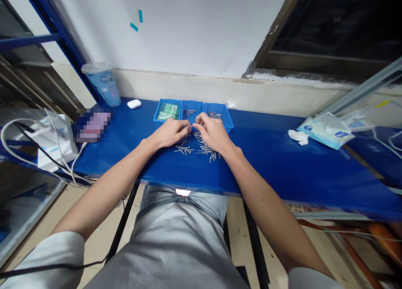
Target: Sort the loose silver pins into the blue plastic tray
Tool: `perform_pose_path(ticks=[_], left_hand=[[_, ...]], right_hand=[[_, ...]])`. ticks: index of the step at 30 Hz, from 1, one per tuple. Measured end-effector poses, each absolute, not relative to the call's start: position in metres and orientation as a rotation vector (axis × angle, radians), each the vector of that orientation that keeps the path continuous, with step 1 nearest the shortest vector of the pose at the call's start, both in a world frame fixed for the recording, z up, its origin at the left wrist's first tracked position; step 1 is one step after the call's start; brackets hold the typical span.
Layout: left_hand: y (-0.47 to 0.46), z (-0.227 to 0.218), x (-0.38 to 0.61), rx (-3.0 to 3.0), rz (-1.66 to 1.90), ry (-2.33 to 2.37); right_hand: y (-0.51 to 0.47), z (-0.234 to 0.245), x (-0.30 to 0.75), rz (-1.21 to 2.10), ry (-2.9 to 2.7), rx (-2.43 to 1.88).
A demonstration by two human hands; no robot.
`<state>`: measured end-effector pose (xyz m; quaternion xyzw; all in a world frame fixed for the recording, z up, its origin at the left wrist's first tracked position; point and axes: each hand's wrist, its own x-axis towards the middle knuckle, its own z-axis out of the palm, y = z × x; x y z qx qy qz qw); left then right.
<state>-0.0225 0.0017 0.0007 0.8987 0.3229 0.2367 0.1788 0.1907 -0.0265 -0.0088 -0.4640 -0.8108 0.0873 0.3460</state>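
Note:
My left hand (171, 133) is closed in a pinch over the table, its fingertips almost meeting those of my right hand (211, 132), which pinches as well. A tiny piece shows between the fingertips, too small to name. Just below the hands lie loose metal pins (184, 149) that look like blind rivets, with a larger heap (205, 148) partly under my right hand. Behind the hands stand three joined blue bins: the left bin (155, 113) holds green-and-clear small packets (168, 111), the middle bin (195, 106) a few pins, the right bin (230, 120) many pins.
On the blue table (264, 155), a tall cup (106, 88) and a white earphone case (134, 104) stand at the back left. A power strip with cables (55, 142) and a blurred-out object (94, 125) lie left. A tissue pack (326, 130) and crumpled tissue (298, 137) lie right.

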Motion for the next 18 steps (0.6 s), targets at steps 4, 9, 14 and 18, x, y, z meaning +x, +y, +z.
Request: perform_pose_path(ticks=[4, 9, 14, 18], left_hand=[[0.0019, 0.0005, -0.0219, 2.552, 0.668, 0.892], [0.003, -0.001, -0.0218, 2.553, 0.669, 0.889], [0.0022, -0.0008, -0.0213, 2.533, 0.672, 0.898], [0.0006, 0.0012, -0.021, 2.501, 0.68, 0.924]], right_hand=[[-0.0283, -0.0071, 0.1887, 0.185, -2.079, -1.299], [-0.0283, -0.0076, 0.1873, 0.105, -2.068, -1.404], [-0.0272, -0.0096, 0.1878, 0.062, -2.083, -1.414], [-0.0266, -0.0103, 0.1875, 0.089, -2.081, -1.345]])
